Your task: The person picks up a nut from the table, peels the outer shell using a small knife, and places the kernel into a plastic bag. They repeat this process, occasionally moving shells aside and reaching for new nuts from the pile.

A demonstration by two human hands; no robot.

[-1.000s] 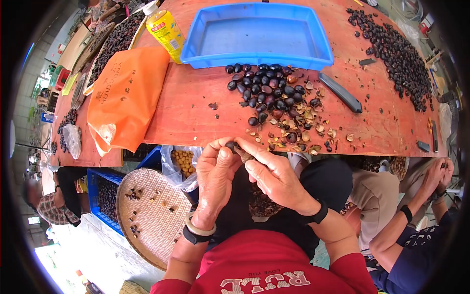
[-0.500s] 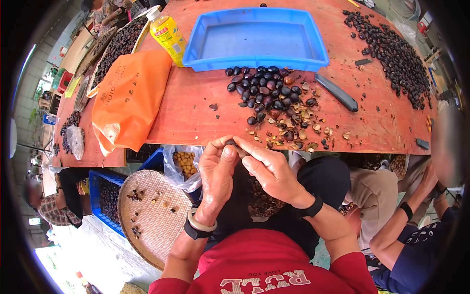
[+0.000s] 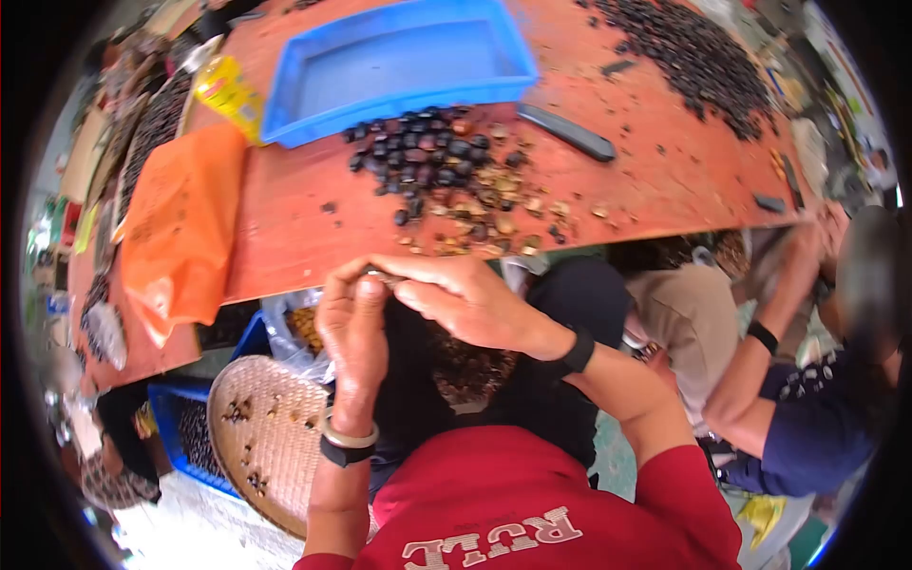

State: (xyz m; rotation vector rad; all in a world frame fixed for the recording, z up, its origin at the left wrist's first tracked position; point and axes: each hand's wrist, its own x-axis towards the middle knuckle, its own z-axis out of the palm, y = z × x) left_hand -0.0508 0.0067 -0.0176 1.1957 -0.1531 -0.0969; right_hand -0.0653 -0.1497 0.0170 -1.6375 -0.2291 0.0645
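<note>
My left hand (image 3: 351, 323) is closed, pinching a small dark nut (image 3: 377, 275) between thumb and fingers, just off the near table edge. The fingers of my right hand (image 3: 465, 296) press on the same nut from the other side and partly hide it. Blur hides the nut's exact state. Beyond my hands, a pile of glossy dark nuts (image 3: 418, 152) lies on the red table (image 3: 304, 233), with broken pale shell pieces (image 3: 489, 195) beside it. A grey-black knife handle (image 3: 567, 131) rests right of the pile.
A shallow blue tray (image 3: 404, 116) stands behind the pile. To its left are a yellow bottle (image 3: 228, 95) and an orange bag (image 3: 180, 228). More dark nuts (image 3: 693, 66) spread at far right. Below left sits a round woven basket (image 3: 275, 456). A co-worker's arm (image 3: 769, 304) is at right.
The view has turned and shifted, so the table and its things appear further left and higher. Both my hands stay together on the nut.
</note>
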